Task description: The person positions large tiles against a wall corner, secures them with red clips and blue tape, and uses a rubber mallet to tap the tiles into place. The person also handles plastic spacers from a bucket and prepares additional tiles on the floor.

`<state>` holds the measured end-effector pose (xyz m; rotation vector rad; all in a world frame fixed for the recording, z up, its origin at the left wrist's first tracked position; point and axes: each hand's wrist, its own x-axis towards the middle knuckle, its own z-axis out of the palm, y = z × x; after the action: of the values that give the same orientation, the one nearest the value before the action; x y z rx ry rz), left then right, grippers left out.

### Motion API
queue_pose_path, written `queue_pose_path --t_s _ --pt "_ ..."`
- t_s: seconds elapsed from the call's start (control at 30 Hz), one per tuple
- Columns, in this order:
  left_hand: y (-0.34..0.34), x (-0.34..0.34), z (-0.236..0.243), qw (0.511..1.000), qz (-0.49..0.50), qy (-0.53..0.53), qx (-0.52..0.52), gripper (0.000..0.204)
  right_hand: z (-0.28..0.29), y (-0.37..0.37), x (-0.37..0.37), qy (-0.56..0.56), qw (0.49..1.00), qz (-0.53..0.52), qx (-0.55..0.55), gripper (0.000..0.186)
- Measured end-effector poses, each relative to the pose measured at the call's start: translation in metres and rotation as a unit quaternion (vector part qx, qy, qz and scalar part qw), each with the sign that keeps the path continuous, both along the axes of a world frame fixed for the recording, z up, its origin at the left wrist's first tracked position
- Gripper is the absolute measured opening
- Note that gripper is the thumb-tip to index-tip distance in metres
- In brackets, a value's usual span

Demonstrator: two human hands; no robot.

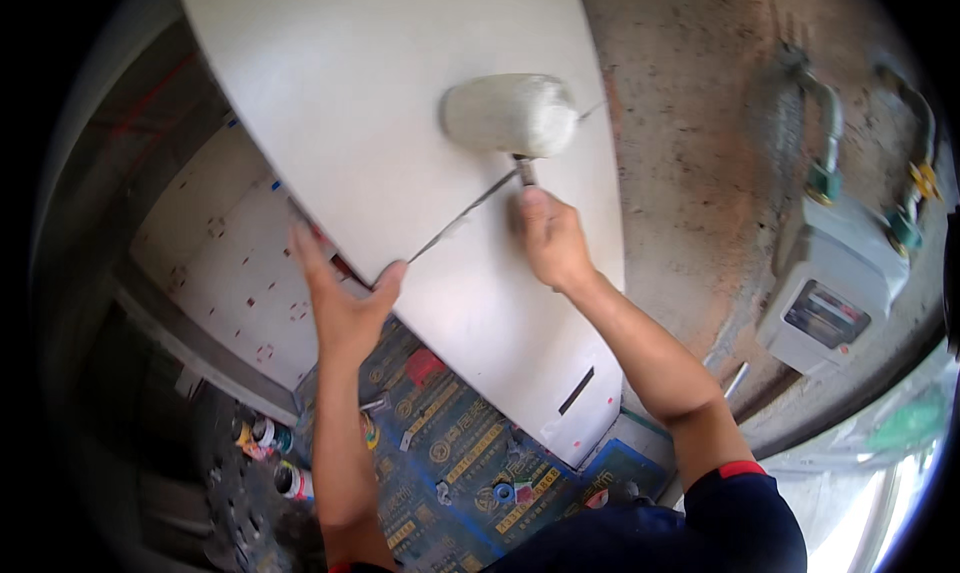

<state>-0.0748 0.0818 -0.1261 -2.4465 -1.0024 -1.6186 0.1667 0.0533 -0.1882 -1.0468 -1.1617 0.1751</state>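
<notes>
My right hand point(556, 241) is closed round the short handle of a white rubber mallet point(510, 115). The mallet head is a little blurred and lies over the face of a large pale upper tile point(390, 63). Below it is a second pale tile point(510, 323), parted from the upper one by a slanting dark joint point(465, 213). My left hand point(352, 308) rests at the tiles' left edge, thumb on the face near the joint and fingers stretched along the side. Small dark and red bits show beside those fingers; what they are I cannot make out.
A grey gas meter point(835, 283) with pipes is on the bare wall point(690, 173) at right. Printed blue-black sheeting point(450, 443) covers the floor, with a blue tape roll point(503, 493) on it. Several cans point(292, 481) stand lower left. Another pale panel point(215, 253) is at left.
</notes>
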Motion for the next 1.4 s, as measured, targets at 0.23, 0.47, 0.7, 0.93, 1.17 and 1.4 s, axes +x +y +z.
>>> queue_pose_path --t_s 0.23,0.47,0.7,0.93,1.17,1.4 --pt "-0.013 0.006 0.007 0.999 -0.045 -0.017 -0.012 0.102 0.005 -0.02 0.017 0.084 0.996 0.015 0.005 0.062" --pt "-0.021 0.015 0.01 1.0 -0.003 0.014 0.013 0.095 0.02 -0.035 0.053 0.076 0.987 0.067 -0.128 0.065" --pt "-0.039 -0.021 -0.008 0.995 -0.09 -0.032 -0.039 0.077 -0.15 -0.084 0.026 0.21 0.949 0.123 -0.198 0.055" --pt "-0.085 -0.049 -0.099 0.988 -0.009 -0.136 -0.07 0.018 -0.422 -0.233 0.074 -0.118 0.807 -0.044 -0.577 0.066" --pt "-0.113 0.02 -0.032 0.977 -0.061 0.158 0.132 0.016 -0.527 -0.362 0.089 -0.084 0.522 0.084 -0.844 0.073" --pt "-0.036 0.235 -0.006 0.863 0.032 0.403 0.302 0.054 -0.585 -0.409 0.087 0.169 0.526 -0.107 -0.827 0.055"
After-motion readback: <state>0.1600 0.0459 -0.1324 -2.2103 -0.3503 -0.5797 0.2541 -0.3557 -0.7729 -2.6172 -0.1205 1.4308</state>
